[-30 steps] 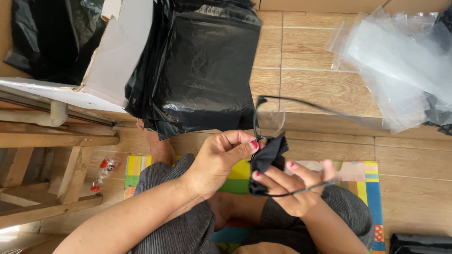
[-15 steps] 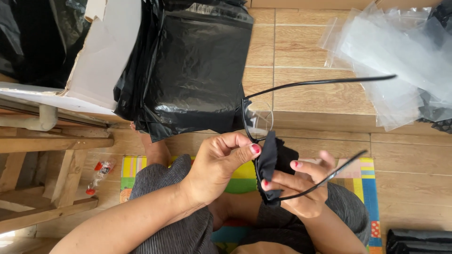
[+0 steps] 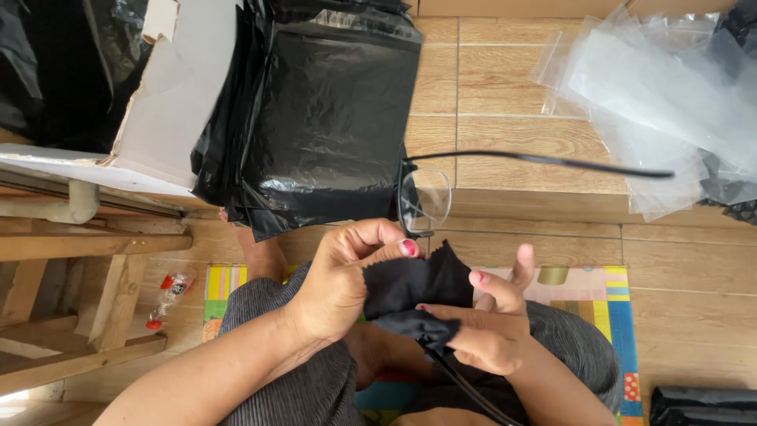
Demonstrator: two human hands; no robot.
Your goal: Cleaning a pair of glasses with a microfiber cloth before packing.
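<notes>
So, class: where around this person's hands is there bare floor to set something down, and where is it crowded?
Bare wooden floor lies between the black plastic bags and the clear plastic sleeves. More lies right of the colourful mat. The left is crowded by a wooden frame.

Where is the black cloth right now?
In the head view, the cloth sits low at centre, pinched between the left hand and right hand, just below the lens of the glasses.

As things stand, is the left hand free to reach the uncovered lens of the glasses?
Probably yes. The left hand pinches the black cloth just below the bare lens, and nothing lies between them. The right hand holds the glasses from below.
</notes>
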